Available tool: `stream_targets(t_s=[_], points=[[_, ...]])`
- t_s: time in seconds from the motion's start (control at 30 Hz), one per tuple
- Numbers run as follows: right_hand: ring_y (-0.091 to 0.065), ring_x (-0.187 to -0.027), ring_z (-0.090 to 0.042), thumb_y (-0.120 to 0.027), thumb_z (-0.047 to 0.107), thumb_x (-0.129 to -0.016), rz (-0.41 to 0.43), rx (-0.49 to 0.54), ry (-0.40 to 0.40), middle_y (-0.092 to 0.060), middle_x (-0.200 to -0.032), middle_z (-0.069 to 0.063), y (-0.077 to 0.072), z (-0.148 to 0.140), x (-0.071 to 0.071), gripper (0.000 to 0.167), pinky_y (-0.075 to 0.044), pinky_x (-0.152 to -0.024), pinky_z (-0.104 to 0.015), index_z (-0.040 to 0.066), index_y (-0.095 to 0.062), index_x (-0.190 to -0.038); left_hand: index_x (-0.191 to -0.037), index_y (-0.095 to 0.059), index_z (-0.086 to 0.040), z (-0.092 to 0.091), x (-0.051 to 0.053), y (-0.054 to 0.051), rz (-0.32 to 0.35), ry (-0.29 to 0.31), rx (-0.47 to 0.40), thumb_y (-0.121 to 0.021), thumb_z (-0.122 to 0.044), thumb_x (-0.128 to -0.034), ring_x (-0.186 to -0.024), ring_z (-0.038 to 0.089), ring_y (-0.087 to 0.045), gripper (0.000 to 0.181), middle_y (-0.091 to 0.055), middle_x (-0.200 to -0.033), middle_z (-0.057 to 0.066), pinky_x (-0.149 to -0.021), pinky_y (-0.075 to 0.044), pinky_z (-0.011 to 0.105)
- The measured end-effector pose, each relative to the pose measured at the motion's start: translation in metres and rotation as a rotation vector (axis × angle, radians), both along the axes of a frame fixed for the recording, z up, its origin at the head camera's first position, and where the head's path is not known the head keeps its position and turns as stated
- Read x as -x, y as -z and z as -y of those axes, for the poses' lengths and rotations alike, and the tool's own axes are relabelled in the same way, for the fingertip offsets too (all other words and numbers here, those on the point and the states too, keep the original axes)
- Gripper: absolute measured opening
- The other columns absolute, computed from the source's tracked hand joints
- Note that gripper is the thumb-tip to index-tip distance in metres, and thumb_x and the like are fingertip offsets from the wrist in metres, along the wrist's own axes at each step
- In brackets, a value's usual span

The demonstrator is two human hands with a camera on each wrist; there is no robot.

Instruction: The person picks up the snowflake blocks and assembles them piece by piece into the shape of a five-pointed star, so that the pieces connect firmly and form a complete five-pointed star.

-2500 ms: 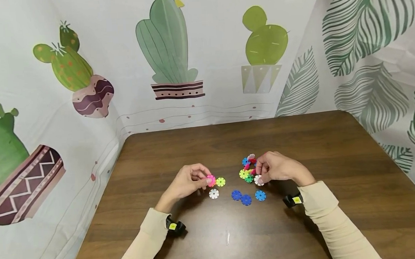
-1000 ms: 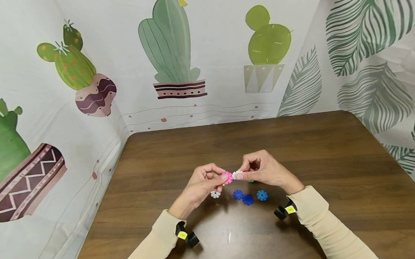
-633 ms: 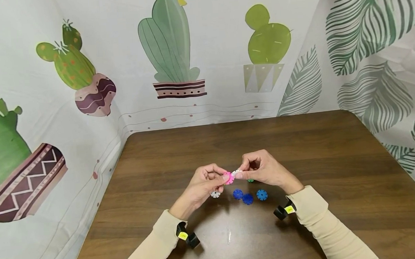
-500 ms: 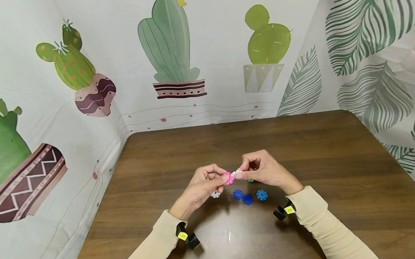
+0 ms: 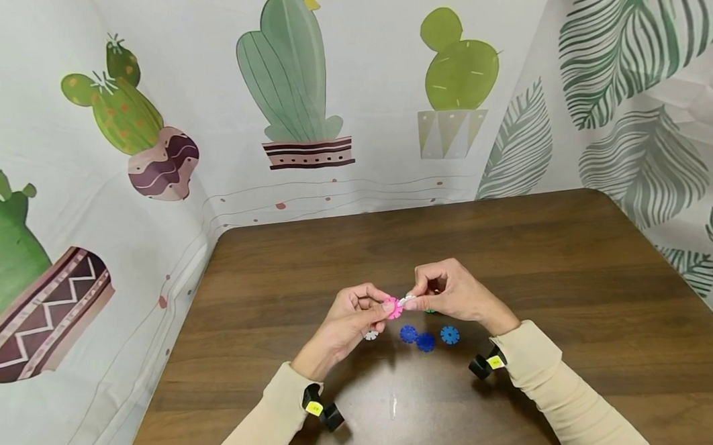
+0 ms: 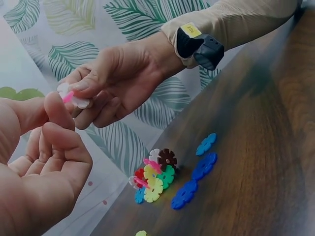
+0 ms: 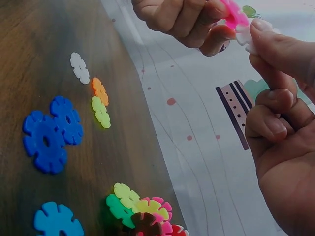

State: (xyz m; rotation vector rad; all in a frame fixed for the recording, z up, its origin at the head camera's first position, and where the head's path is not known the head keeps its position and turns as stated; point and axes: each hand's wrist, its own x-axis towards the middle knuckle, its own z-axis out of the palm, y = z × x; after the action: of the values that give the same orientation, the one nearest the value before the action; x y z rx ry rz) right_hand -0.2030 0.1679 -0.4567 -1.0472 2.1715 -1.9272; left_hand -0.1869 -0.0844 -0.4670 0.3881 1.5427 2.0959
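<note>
My left hand (image 5: pixel 351 320) pinches a pink notched snowflake disc (image 5: pixel 394 308) between thumb and forefinger, above the table. Facing it, my right hand (image 5: pixel 454 293) pinches a white snowflake disc (image 5: pixel 406 300). The two discs meet at their edges, the white one turned at an angle to the pink; in the right wrist view the pink disc (image 7: pixel 235 14) touches the white disc (image 7: pixel 244 35). How deeply their notches engage is hidden by the fingertips. Below the hands lies a joined cluster of coloured discs (image 6: pixel 154 189), mostly covered by my right hand in the head view.
On the brown table (image 5: pixel 515 241) lie two dark blue discs (image 5: pixel 425 342), edge to edge, and a lighter blue disc (image 5: pixel 450 335). Another white disc (image 7: pixel 79 68) lies near an orange disc (image 7: pixel 99 91) and a yellow-green disc (image 7: pixel 101 112). A patterned cloth (image 5: pixel 379 80) hangs behind.
Both hands have come together over the table, the left bringing the pink disc and the right the white one from beside the cluster. Lately the white disc has tilted against the pink.
</note>
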Motion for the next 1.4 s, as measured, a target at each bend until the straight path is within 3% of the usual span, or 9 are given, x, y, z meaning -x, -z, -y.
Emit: stream_targets(t_s=[0.4,0.77,0.9,1.0,1.17,1.4], points=[[-0.038,-0.053,-0.003,-0.09,-0.005,-0.081,-0.033,-0.034,0.036,-0.054,-0.061,-0.007,-0.001,0.003,-0.003,0.031,-0.03,-0.046,-0.022,0.014,-0.067,-0.07,-0.096,-0.072,-0.017,-0.003,-0.003,0.001,-0.022,-0.021,0.015,-0.064,0.006,-0.0993,-0.058,0.004,-0.062,0.024,-0.076,-0.08,-0.007,-0.053,-0.046,0.015],[-0.047,-0.059,-0.01,-0.088,0.002,-0.087,0.028,-0.079,0.023,-0.062,-0.074,0.0,-0.002,-0.005,0.001,0.017,-0.038,-0.048,-0.026,0.014,-0.079,-0.093,-0.097,-0.071,-0.016,-0.001,-0.001,-0.006,-0.04,-0.067,0.036,-0.067,0.005,-0.0985,-0.057,0.004,-0.063,0.021,-0.077,-0.079,-0.006,-0.055,-0.051,0.016],[-0.053,-0.062,-0.009,-0.087,0.001,-0.088,0.057,-0.107,0.007,-0.069,-0.078,-0.005,0.004,-0.01,0.005,0.017,-0.042,-0.051,-0.024,0.008,-0.078,-0.1,-0.098,-0.072,-0.016,0.005,0.003,-0.008,-0.028,-0.095,0.026,-0.066,0.007,-0.0989,-0.06,0.006,-0.063,0.023,-0.079,-0.084,-0.005,-0.058,-0.053,0.016],[-0.056,-0.064,-0.009,-0.087,0.005,-0.089,0.076,-0.193,-0.023,-0.07,-0.078,-0.008,0.012,-0.013,0.008,0.016,-0.044,-0.053,-0.022,0.005,-0.079,-0.103,-0.098,-0.072,-0.015,0.01,0.006,-0.008,-0.019,-0.12,0.022,-0.064,0.009,-0.099,-0.062,0.005,-0.063,0.025,-0.079,-0.086,-0.004,-0.06,-0.054,0.016],[-0.052,-0.058,-0.004,-0.088,0.019,-0.091,0.09,-0.444,-0.088,-0.062,-0.066,0.003,0.023,-0.006,0.008,0.016,-0.043,-0.053,-0.021,0.013,-0.081,-0.105,-0.099,-0.072,-0.015,0.016,0.012,-0.008,-0.02,-0.146,0.006,-0.064,0.009,-0.1,-0.061,0.006,-0.063,0.025,-0.079,-0.085,-0.004,-0.061,-0.056,0.017],[-0.053,-0.056,-0.001,-0.089,0.013,-0.088,0.022,-0.614,-0.126,-0.071,-0.075,0.004,0.035,0.008,0.003,0.016,-0.048,-0.054,-0.021,0.021,-0.082,-0.1,-0.1,-0.072,-0.014,0.017,0.014,-0.009,-0.013,-0.136,-0.007,-0.065,0.006,-0.1018,-0.062,0.006,-0.063,0.021,-0.079,-0.085,-0.003,-0.061,-0.055,0.018]])
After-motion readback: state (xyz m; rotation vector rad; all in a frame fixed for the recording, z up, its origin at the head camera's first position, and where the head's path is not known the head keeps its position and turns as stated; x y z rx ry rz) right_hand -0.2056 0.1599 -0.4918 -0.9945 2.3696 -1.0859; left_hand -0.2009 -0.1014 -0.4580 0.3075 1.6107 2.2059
